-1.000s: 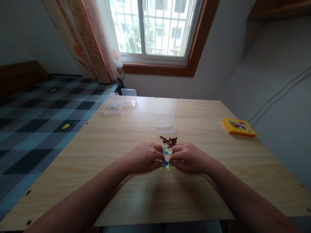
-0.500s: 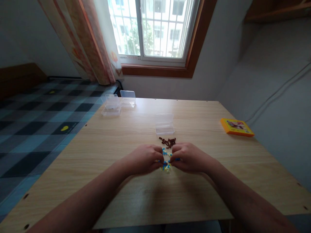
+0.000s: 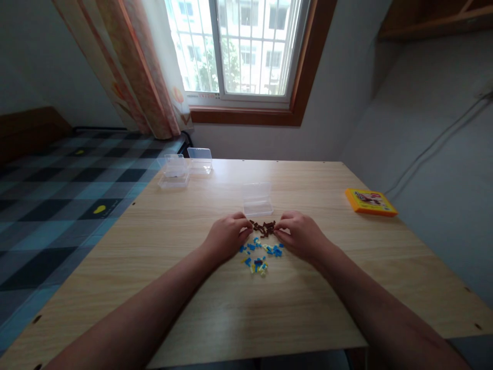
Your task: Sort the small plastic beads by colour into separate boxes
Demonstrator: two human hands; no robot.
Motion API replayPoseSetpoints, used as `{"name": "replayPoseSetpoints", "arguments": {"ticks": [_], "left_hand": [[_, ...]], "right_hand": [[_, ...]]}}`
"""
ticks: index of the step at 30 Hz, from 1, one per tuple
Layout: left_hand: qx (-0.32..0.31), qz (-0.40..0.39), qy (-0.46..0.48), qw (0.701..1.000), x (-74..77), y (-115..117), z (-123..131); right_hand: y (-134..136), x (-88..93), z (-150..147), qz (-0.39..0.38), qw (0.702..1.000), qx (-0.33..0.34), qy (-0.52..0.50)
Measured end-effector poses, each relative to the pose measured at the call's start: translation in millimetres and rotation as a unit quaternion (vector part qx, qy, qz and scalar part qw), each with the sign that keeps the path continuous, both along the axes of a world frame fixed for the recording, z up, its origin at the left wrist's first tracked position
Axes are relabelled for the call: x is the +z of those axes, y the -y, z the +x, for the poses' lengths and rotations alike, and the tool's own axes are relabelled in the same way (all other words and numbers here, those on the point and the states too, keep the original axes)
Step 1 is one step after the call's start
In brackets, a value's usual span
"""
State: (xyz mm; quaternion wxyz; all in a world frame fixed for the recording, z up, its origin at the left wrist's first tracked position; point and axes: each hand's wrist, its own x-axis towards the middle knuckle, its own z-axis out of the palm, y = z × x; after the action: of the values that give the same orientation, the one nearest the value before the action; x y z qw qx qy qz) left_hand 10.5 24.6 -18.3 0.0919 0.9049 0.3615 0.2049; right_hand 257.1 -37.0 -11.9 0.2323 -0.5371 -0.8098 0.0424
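Note:
My left hand (image 3: 231, 235) rests at the left edge of a small heap of brown toy bricks (image 3: 264, 228), thumb and fingers curled together. Whatever is between its fingertips is too small to make out. On the heap's right side, my right hand (image 3: 300, 234) has its thumb and forefinger closed at a brown brick. Blue bricks (image 3: 277, 251) and pale yellow bricks (image 3: 263, 273) are scattered nearer to me, below both hands. Among them a dark brick (image 3: 258, 262) lies on the front cluster.
Just behind the heap stands an open clear plastic box (image 3: 258, 206). More clear boxes (image 3: 174, 180) sit at the far left corner of the wooden table (image 3: 185, 313). A yellow-orange box (image 3: 370, 202) lies near the right edge. A checked bed (image 3: 77, 205) adjoins on the left.
Both hands have moved forward and apart, from the blue and yellow bricks to either side of the brown heap. The front cluster now shows, with a dark brick on it.

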Motion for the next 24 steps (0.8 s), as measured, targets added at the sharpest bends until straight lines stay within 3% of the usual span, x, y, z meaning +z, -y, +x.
{"name": "replayPoseSetpoints", "arguments": {"ticks": [5, 11, 15, 19, 24], "left_hand": [[0.000, -0.004, 0.015, 1.000, 0.0, 3.0, 4.6], [-0.151, 0.010, -0.022, 0.988, 22.0, 20.4, -12.5], [-0.210, 0.004, -0.031, 0.977, 35.3, 33.7, -14.7], [-0.238, -0.014, -0.055, 0.970, 35.2, 37.4, -11.4], [-0.229, -0.035, -0.092, 0.968, 31.5, 35.1, -11.5]], "right_hand": [[-0.2, 0.9, -6.5, 0.017, 1.000, -0.010, -0.014], [16.1, 13.6, -17.8, 0.013, 0.983, 0.180, -0.029], [23.3, 17.5, -22.0, -0.024, 0.969, 0.247, -0.020], [23.8, 15.7, -20.5, -0.052, 0.962, 0.268, -0.009], [23.4, 12.5, -16.9, -0.071, 0.962, 0.265, -0.005]]}}
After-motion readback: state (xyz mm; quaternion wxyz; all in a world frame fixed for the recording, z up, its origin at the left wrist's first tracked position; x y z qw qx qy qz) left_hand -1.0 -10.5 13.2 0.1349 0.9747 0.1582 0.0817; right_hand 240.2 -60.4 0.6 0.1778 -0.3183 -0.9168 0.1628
